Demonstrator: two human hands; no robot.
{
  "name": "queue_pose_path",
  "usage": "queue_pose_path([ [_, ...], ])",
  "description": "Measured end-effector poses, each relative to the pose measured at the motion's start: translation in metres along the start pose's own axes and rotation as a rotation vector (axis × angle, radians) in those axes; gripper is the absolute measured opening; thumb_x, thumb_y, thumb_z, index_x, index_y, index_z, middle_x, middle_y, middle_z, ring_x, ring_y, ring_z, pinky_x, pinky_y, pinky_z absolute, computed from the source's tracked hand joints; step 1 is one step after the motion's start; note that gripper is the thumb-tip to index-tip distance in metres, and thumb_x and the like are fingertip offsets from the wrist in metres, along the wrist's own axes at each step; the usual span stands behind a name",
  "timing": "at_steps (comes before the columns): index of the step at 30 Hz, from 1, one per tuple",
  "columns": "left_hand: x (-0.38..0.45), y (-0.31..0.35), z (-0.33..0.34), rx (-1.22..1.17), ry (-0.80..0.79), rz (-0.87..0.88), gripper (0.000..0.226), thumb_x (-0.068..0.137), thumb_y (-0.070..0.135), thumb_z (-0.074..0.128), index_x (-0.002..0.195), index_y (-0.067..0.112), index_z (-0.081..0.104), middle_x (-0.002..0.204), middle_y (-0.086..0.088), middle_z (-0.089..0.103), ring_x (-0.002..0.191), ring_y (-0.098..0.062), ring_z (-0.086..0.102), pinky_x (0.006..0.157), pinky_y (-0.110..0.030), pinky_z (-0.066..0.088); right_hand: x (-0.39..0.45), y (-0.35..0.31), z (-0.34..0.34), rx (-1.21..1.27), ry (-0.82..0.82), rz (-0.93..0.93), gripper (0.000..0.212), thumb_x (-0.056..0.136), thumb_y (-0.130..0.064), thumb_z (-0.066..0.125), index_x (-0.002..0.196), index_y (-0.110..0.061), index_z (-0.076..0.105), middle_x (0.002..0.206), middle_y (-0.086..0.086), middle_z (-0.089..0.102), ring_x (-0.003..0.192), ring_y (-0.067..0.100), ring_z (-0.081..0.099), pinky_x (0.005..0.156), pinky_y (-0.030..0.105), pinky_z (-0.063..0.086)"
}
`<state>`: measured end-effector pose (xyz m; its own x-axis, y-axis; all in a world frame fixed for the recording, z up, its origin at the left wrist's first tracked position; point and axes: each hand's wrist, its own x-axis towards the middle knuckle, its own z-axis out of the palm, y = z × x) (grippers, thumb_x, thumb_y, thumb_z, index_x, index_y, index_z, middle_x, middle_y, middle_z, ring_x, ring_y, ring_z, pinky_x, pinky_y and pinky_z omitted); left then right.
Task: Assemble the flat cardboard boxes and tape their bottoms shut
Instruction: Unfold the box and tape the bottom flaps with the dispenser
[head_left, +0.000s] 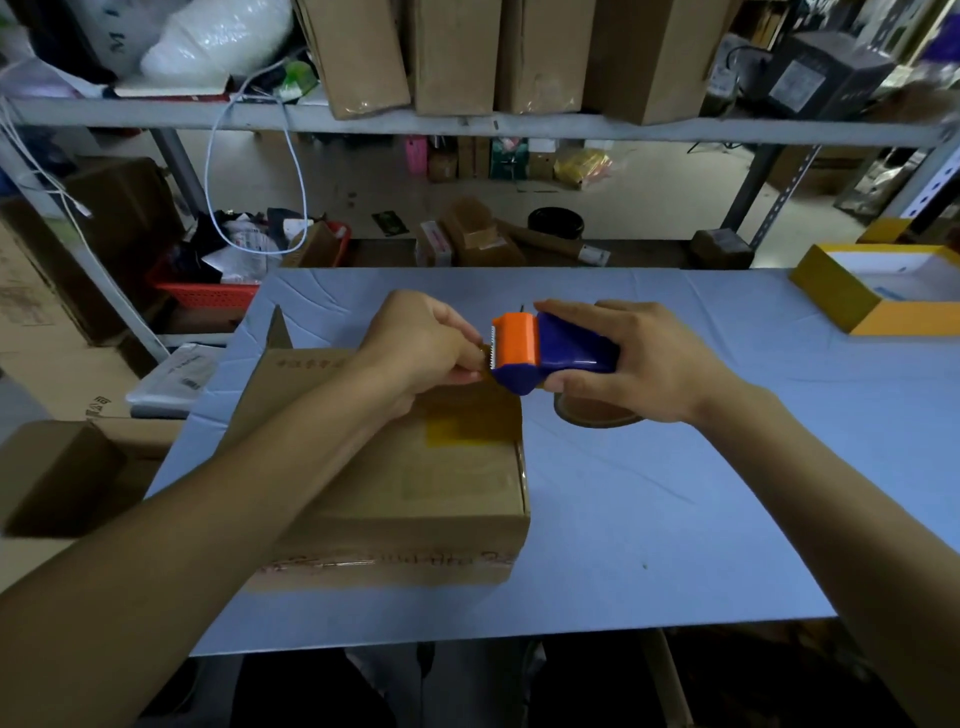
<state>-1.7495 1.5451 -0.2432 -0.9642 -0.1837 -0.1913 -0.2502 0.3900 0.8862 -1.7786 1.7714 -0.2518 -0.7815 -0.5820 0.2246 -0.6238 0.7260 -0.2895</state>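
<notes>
Blue table (649, 493), yellow tray (852, 306) far right, cardboard box (415, 488), left hand (421, 343) fingers pinching tape end, right hand (644, 358) gripping tape dispenser (545, 353)

Counted on the counter (675, 519): one assembled cardboard box (415, 483), near left; one tape dispenser (545, 353), blue with orange head; one yellow tray box (878, 291), far right. Two hands are seen, left (421, 348) and right (644, 364). Four upright cartons (452, 52) are counted on the far shelf.
</notes>
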Motion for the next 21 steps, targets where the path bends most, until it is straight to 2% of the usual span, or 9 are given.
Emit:
queue_pose_path([
  [3, -0.003, 0.003, -0.006, -0.073, -0.057, -0.052, 0.013, 0.082, -0.003, 0.073, 0.083, 0.009, 0.071, 0.089, -0.008, 0.069, 0.08, -0.02, 0.071, 0.059, -0.024, 0.059, -0.001, 0.004, -0.003, 0.079, -0.037, -0.003, 0.082, 0.079, -0.075, 0.05, 0.148, -0.033, 0.035, 0.126, -0.003, 0.061, 0.104, 0.015, 0.056, 0.081, 0.033, 0.053],
  [8, -0.008, 0.005, -0.014, -0.194, -0.118, -0.1, 0.016, 0.077, -0.009, 0.074, 0.086, 0.003, 0.069, 0.079, -0.011, 0.072, 0.072, -0.022, 0.075, 0.062, -0.029, 0.061, -0.005, 0.006, -0.004, 0.127, -0.056, -0.016, 0.083, 0.078, -0.073, 0.05, 0.148, -0.032, 0.035, 0.127, -0.004, 0.061, 0.103, 0.012, 0.056, 0.08, 0.029, 0.052],
  [12, -0.007, 0.006, -0.022, -0.27, -0.146, -0.098, 0.017, 0.076, -0.011, 0.073, 0.086, 0.002, 0.067, 0.071, -0.009, 0.073, 0.071, -0.022, 0.075, 0.056, -0.024, 0.057, -0.003, 0.006, -0.005, 0.167, -0.054, -0.023, 0.082, 0.079, -0.071, 0.052, 0.149, -0.033, 0.034, 0.131, -0.005, 0.059, 0.107, 0.012, 0.056, 0.082, 0.026, 0.051],
  [18, -0.006, 0.002, -0.032, -0.313, -0.165, -0.142, 0.018, 0.076, -0.011, 0.073, 0.079, 0.005, 0.066, 0.069, -0.009, 0.073, 0.074, -0.022, 0.075, 0.058, -0.024, 0.058, -0.002, 0.002, -0.003, 0.196, -0.068, -0.067, 0.08, 0.078, -0.072, 0.052, 0.147, -0.035, 0.034, 0.131, -0.007, 0.059, 0.106, 0.008, 0.055, 0.079, 0.018, 0.046],
  [21, -0.004, -0.002, -0.04, -0.325, -0.156, -0.168, 0.02, 0.075, -0.011, 0.073, 0.079, 0.006, 0.065, 0.066, -0.007, 0.072, 0.07, -0.02, 0.074, 0.054, -0.022, 0.056, -0.002, 0.004, -0.005, 0.206, -0.079, -0.079, 0.08, 0.077, -0.071, 0.053, 0.147, -0.037, 0.034, 0.131, -0.01, 0.058, 0.106, 0.005, 0.054, 0.079, 0.014, 0.044],
])
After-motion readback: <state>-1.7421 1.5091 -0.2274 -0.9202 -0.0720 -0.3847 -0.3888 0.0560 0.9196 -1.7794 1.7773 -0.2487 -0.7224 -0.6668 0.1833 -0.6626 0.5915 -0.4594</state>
